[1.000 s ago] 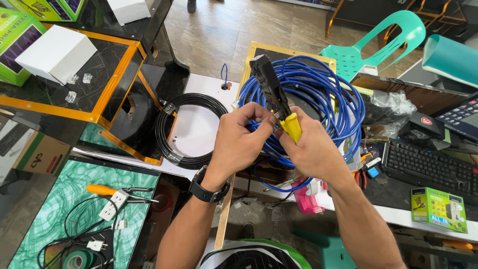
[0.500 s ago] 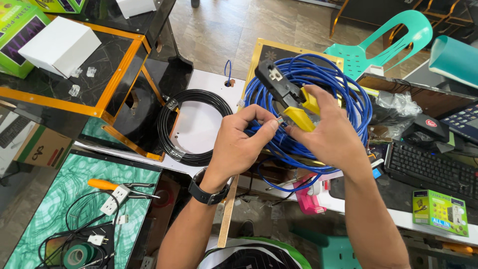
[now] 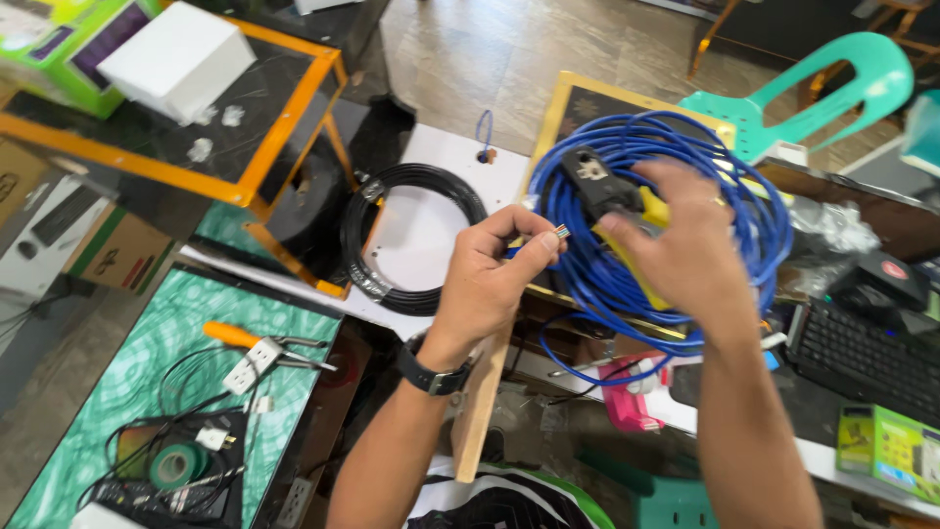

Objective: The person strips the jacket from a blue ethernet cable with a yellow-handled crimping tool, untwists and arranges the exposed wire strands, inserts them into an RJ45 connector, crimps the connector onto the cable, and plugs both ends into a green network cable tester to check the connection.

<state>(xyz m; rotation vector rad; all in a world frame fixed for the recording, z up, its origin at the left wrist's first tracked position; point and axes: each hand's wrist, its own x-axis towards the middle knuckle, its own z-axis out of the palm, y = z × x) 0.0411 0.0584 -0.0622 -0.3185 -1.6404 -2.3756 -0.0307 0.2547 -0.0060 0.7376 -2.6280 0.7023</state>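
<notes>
My left hand [image 3: 494, 279] pinches the end of a blue cable, with a small clear plug [image 3: 561, 232] sticking out between thumb and forefinger. My right hand [image 3: 681, 245] holds a crimping tool [image 3: 599, 181] with a black head and yellow handles, just right of the plug and apart from it. Behind both hands lies a big coil of blue cable [image 3: 597, 274] on a yellow-edged board. A black watch sits on my left wrist.
A black cable coil [image 3: 392, 206] lies on a white board to the left. An orange-framed glass table [image 3: 245, 167] carries a white box. Lower left, a green mat [image 3: 117, 392] holds pliers, tape and plugs. A black keyboard [image 3: 871, 362] and a teal chair [image 3: 832, 88] stand right.
My hands have drawn apart: the plug is out of the crimping tool's head, and my right hand has carried the tool to the right. The view has shifted left.
</notes>
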